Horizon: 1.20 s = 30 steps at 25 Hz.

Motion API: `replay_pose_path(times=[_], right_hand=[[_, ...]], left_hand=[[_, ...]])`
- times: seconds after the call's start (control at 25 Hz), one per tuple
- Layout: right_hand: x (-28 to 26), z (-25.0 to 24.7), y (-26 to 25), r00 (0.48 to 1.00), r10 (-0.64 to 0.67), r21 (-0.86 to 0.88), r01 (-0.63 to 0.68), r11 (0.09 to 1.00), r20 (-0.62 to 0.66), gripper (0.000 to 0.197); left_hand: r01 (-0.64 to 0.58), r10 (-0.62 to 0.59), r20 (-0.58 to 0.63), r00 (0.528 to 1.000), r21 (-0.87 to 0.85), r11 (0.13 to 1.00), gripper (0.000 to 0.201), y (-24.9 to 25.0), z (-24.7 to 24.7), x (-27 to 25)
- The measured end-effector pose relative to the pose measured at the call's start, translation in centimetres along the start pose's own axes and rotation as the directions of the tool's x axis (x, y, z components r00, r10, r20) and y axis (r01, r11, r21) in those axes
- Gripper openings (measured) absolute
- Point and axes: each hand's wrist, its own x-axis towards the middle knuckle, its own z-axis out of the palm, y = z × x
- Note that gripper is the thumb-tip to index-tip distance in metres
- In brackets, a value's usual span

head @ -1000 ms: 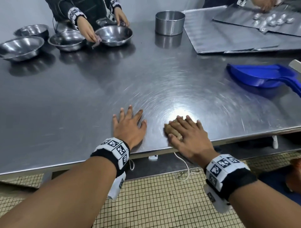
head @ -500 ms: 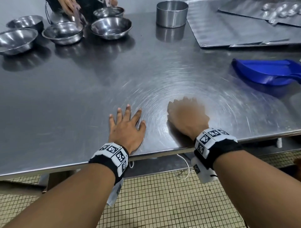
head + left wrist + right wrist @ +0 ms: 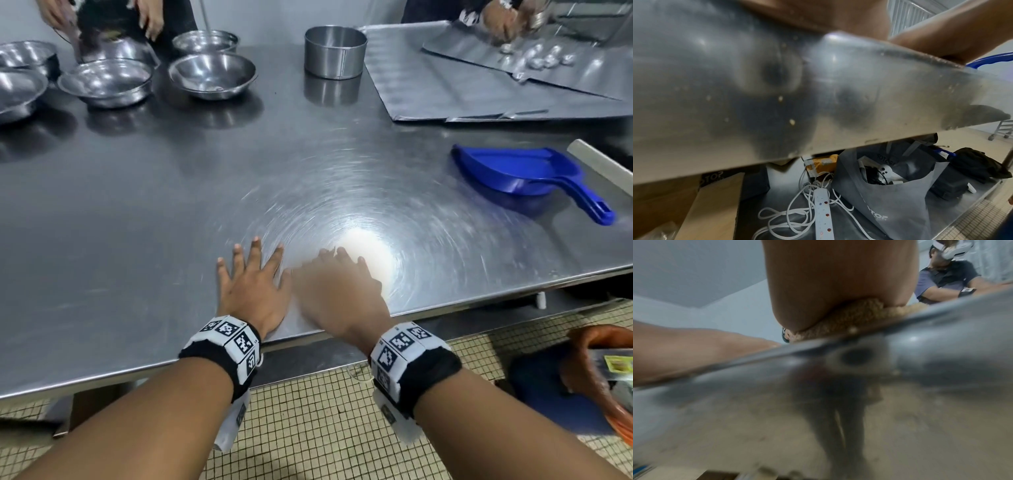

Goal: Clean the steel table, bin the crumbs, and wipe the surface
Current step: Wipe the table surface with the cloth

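Observation:
My left hand lies flat and open on the steel table near its front edge, fingers spread. Just to its right, my right hand is blurred and presses flat on a tan cloth, which the hand hides in the head view. Its fingers look straight. In the right wrist view the cloth shows squeezed between my palm and the steel. A few pale crumbs stick to the table's front edge in the left wrist view. A blue dustpan lies on the table to the right, apart from both hands.
Several steel bowls stand at the back left, where another person's hands work. A round steel tin is at the back centre, and foil sheets at the back right. An orange bag sits on the floor, right.
My right hand has slid the cloth forward and then left, ending right beside my left hand. The left hand has stayed flat in the same spot.

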Motion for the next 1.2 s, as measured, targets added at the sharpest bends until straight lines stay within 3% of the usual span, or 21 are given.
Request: replay_pose_path(times=[0.2, 0.4, 0.6, 0.8, 1.04, 1.2], right_hand=[[-3.0, -0.1, 4.9, 0.999, 0.039, -0.034, -0.039, 0.999, -0.005, 0.06], [-3.7, -2.0, 13.7, 0.983, 0.177, 0.039, -0.175, 0.984, -0.053, 0.068], [0.1, -4.2, 19.7, 0.961, 0.273, 0.073, -0.269, 0.96, -0.05, 0.064], [4.6, -4.6, 19.7, 0.948, 0.317, 0.05, -0.315, 0.948, -0.02, 0.063], [6.3, -4.4, 17.8, 0.978, 0.207, 0.047, -0.206, 0.977, -0.025, 0.062], [5.5, -5.2, 18.9, 0.998, -0.013, 0.011, 0.012, 1.0, 0.055, 0.062]], left_hand=[[0.008, -0.007, 0.025, 1.0, -0.02, 1.0, 0.06, 0.7, -0.6, -0.3], [-0.037, 0.037, 0.001, 0.999, -0.069, 0.997, 0.059, 5.6, -0.2, 0.7], [0.047, -0.047, 0.006, 0.999, -0.071, 0.996, 0.058, 10.6, 1.1, 2.5], [0.092, -0.094, -0.026, 0.995, -0.059, 0.994, 0.058, 11.2, 1.7, 3.1], [0.098, -0.1, -0.035, 0.994, -0.059, 0.993, 0.057, 11.3, 1.8, 3.1], [0.105, -0.105, -0.003, 0.994, -0.026, 0.994, 0.057, 11.8, 1.1, 3.0]])
